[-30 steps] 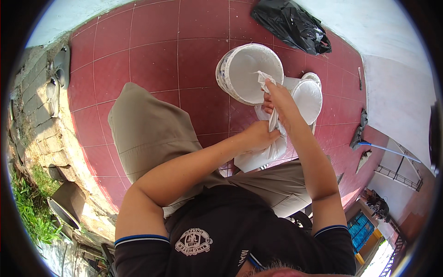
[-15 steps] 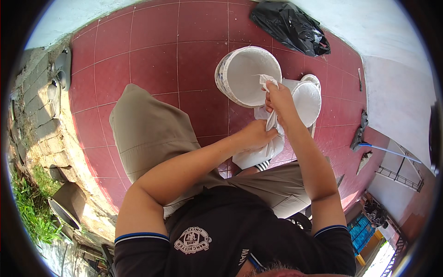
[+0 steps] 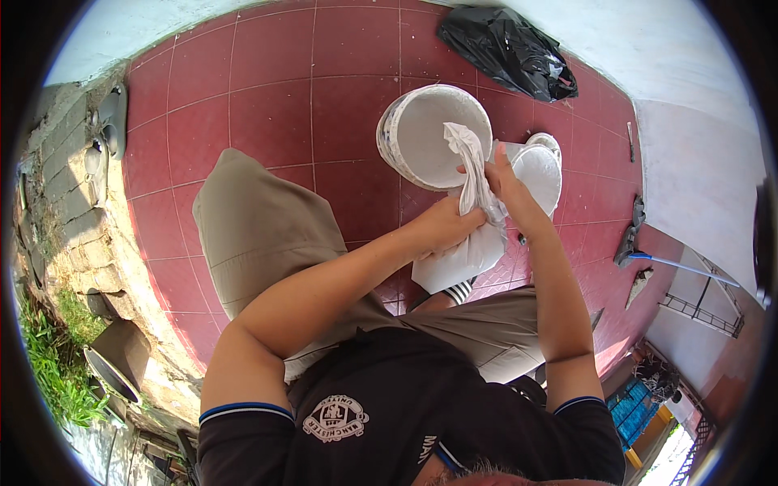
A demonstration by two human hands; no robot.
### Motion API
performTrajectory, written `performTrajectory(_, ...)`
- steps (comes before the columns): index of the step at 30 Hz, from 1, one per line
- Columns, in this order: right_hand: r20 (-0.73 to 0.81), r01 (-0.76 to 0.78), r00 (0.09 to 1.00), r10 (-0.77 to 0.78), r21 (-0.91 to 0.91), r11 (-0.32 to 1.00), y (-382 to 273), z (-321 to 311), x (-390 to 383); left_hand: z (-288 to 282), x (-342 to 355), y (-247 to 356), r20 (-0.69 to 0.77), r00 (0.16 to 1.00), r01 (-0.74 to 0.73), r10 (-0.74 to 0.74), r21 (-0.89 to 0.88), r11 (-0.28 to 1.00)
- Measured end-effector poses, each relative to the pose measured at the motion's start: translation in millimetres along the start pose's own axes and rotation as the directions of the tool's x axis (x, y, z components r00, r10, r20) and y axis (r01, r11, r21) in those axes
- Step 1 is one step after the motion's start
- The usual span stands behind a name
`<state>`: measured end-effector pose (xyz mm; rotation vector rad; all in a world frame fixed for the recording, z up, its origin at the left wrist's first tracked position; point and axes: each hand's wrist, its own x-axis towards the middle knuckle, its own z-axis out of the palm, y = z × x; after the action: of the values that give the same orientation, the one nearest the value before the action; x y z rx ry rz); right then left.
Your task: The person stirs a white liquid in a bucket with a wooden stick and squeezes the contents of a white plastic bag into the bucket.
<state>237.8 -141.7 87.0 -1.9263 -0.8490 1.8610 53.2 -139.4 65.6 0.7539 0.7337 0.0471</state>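
Observation:
My left hand [image 3: 454, 225] is closed on a white plastic bag [image 3: 454, 266] at its gathered, crumpled neck, whose loose top stands up in front of the white bucket's opening. My right hand [image 3: 509, 186] is at the right side of that neck with one digit raised; its other fingers are partly behind the plastic, so I cannot tell how firmly they grip. The large white bucket [image 3: 429, 113], coated with pale residue inside, stands just beyond my hands. A smaller white container [image 3: 539, 182] sits to its right, partly behind my right hand.
A black plastic bag [image 3: 506, 53] lies against the wall at the back. Grey footwear [image 3: 113, 121] sits along the left edge of the red-tiled floor [image 3: 275, 121], beside rough paving and grass. At the right are a blue-handled tool [image 3: 677, 263] and small objects along the wall.
The bag's gathered top has risen and leans further left. My right hand has loosened from its closed grip there and moved slightly down and right, one digit now raised. My left hand has moved up slightly.

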Motion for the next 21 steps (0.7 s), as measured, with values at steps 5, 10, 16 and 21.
performTrajectory(5, -0.126, -0.030, 0.992, -0.001, -0.246, 0.969, 20, -3, -4, -2, 18, -9, -0.049, 0.998, 0.025, -0.034, -0.171, 0.985)
performTrajectory(10, -0.273, 0.051, 0.951, -0.143, -0.320, 0.946, -2, 22, -15, -2, 15, -6, -0.121, 0.993, -0.022, -0.003, -0.207, 0.978)
performTrajectory(16, -0.262, 0.107, 0.939, -0.221, -0.389, 0.915, 16, 25, -3, -3, 15, -6, -0.124, 0.991, -0.069, 0.059, -0.080, 0.994)
performTrajectory(21, -0.315, 0.025, 0.933, -0.177, -0.433, 0.901, 18, 31, -2, -11, 11, -1, -0.113, 0.993, 0.040, -0.033, 0.056, 0.998)
